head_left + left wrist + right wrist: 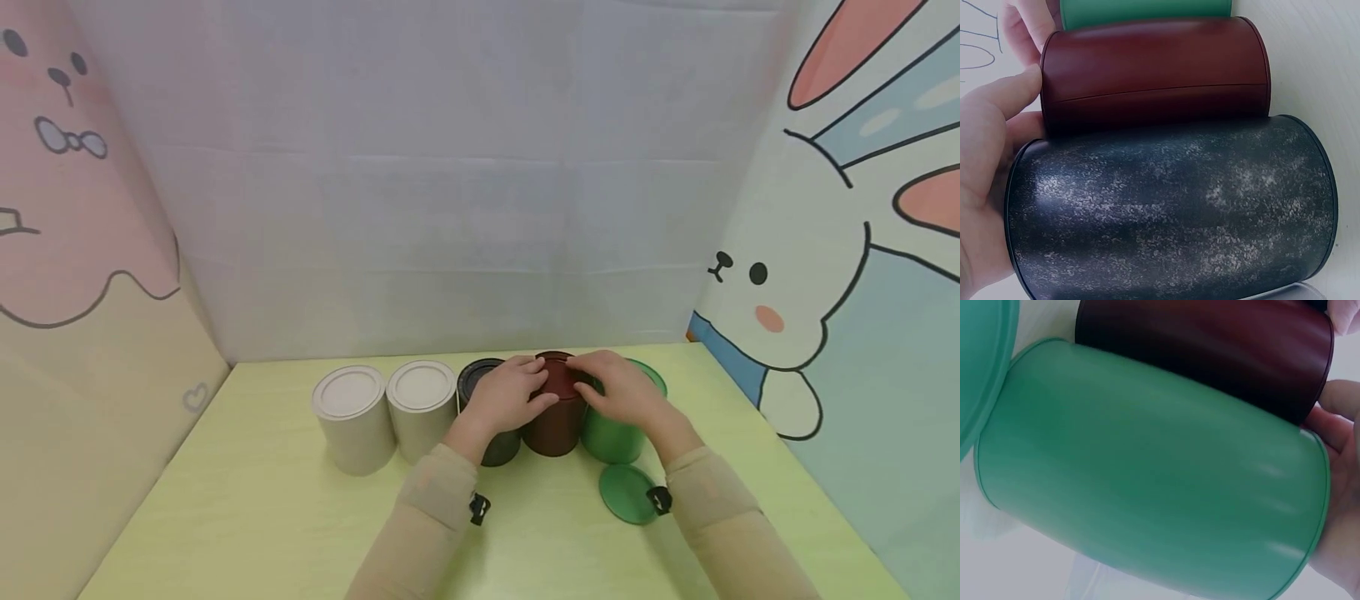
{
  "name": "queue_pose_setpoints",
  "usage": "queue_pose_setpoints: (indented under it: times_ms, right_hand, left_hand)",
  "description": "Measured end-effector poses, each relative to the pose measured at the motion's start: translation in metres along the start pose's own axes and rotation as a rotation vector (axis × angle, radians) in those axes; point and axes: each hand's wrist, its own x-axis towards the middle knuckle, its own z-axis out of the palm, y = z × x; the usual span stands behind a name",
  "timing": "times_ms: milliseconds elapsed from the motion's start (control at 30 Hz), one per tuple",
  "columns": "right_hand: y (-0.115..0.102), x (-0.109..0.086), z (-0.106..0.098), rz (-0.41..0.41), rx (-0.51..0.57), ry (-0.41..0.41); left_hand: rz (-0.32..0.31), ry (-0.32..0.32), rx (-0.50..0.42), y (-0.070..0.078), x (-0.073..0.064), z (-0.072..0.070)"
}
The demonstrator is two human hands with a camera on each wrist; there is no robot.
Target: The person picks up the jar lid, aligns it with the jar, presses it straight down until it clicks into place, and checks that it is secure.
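In the middle of the row, a dark red can (pixel 552 427) stands with its dark red lid (pixel 561 377) at the top. My left hand (pixel 504 396) reaches over the black can (pixel 1172 206), thumb and fingers gripping the left side of the red lid's rim. From the other side my right hand (pixel 624 390) arches over the green can (pixel 1154 469), its thumb and fingers on the right side of that rim. The black can's lid (pixel 474 375) is partly covered by my left hand. My right hand hides much of the green can's top.
Two white cans, one at the far left (pixel 356 437) and one beside it (pixel 422 421), stand with white lids on. A green lid (pixel 627 494) lies flat on the pale yellow table (pixel 247 500) in front of the green can. A white wall (pixel 450 208) rises behind.
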Motion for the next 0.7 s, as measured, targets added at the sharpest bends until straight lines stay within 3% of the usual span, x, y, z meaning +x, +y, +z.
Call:
queue_pose_setpoints:
  times_ms: [267,433,567,700]
  right_hand:
    - [0.002,-0.004,0.005,-0.016,-0.004,0.03]
    - [0.0,-0.009,0.012,-0.029,-0.063,0.072]
    - [-0.003,-0.013,0.013,-0.042,-0.099,0.134]
    - [-0.003,-0.022,0.011,-0.082,-0.063,0.227]
  left_hand:
    - [-0.016,0.0,0.004,0.004,0.0,-0.001]
    - [-0.027,0.014,-0.021,0.003,-0.001,0.001]
    - [-0.034,0.015,-0.045,0.002,-0.001,0.002]
    - [-0.027,0.035,-0.049,0.001,0.0,0.005]
